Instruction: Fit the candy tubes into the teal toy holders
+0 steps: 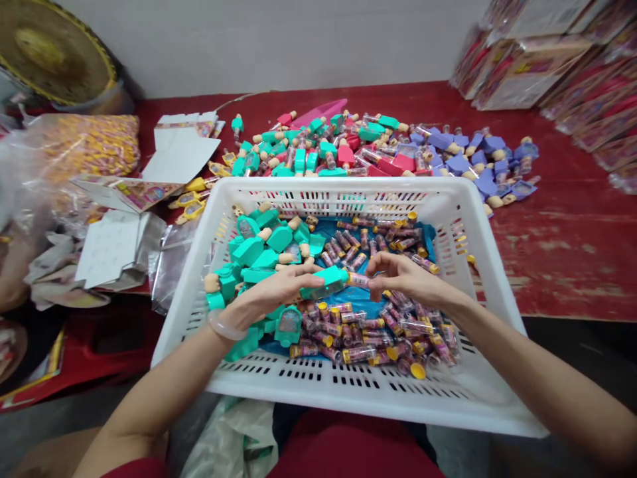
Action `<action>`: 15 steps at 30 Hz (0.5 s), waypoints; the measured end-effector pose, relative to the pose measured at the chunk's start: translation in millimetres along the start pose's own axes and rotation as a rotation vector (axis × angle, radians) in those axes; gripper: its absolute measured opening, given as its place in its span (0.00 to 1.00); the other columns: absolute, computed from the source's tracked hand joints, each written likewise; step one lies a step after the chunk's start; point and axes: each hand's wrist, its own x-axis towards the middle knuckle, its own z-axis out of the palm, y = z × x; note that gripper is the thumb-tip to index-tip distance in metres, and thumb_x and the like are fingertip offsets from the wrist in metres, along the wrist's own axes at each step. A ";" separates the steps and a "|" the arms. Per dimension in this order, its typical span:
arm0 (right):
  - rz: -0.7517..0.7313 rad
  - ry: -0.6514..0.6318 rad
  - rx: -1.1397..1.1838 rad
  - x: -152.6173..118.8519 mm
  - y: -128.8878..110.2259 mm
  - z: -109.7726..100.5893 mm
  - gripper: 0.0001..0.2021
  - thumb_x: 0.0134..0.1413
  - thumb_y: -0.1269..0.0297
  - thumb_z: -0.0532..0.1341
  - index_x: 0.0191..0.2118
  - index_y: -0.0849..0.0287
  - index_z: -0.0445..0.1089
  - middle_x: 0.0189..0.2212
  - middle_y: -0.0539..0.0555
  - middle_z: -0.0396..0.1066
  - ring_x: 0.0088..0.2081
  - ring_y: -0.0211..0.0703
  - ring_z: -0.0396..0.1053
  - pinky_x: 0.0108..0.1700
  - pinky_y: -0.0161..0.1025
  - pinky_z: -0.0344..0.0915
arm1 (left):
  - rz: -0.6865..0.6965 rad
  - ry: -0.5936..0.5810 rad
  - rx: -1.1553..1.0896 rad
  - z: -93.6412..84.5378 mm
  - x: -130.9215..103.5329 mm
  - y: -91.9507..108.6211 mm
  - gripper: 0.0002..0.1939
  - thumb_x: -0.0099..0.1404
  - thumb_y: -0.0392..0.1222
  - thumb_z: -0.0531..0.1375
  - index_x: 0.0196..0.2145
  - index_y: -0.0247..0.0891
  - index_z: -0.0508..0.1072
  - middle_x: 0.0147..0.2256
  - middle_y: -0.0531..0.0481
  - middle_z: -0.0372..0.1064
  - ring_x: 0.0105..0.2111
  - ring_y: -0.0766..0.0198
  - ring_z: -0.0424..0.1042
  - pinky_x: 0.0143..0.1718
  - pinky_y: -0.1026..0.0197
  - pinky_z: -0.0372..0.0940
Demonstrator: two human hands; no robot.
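Gripping a teal case (331,280) in the left hand (279,285), pinching a tube (357,280) by its end in the right hand (405,275).
Best aligned straight between both hands, squeezed only lightly.

Person wears dark red top (355,451), plain where visible; left sleeve (137,469) same red, ends above elbow. Smooth, rounded bangle (226,325), pale and translucent, circles wrist behind left hand (283,284). Dark navy cloth (288,419) shows beside top at waist.

A teal plastic case (326,280) is lying nearly level in the left hand (291,284), above the white basket (318,398); a clear barcoded tube (357,279) is extending from its end.
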 end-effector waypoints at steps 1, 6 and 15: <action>0.004 -0.023 0.008 -1.2 -1.1 2.1 0.22 0.49 0.53 0.65 0.46 0.60 0.64 0.27 0.50 0.70 0.29 0.41 0.70 0.34 0.38 0.64 | 0.005 -0.004 -0.009 1.0 -1.1 -1.0 0.18 0.56 0.50 0.63 0.43 0.41 0.75 0.43 0.49 0.71 0.43 0.59 0.69 0.38 0.62 0.66; -0.045 -0.089 -0.191 -2.8 0.9 13.9 0.17 0.54 0.58 0.60 0.48 0.59 0.66 0.38 0.53 0.70 0.34 0.39 0.67 0.35 0.36 0.63 | 0.015 0.025 0.049 4.2 -3.5 -1.9 0.17 0.59 0.54 0.60 0.38 0.40 0.76 0.42 0.49 0.72 0.43 0.59 0.68 0.41 0.61 0.65; -0.197 -0.050 -0.392 0.8 7.5 27.0 0.10 0.49 0.71 0.53 0.40 0.59 0.59 0.37 0.52 0.66 0.37 0.40 0.63 0.39 0.36 0.60 | 0.045 -0.173 0.312 11.6 -12.0 5.3 0.22 0.58 0.57 0.60 0.45 0.39 0.71 0.29 0.54 0.65 0.23 0.71 0.58 0.22 0.67 0.52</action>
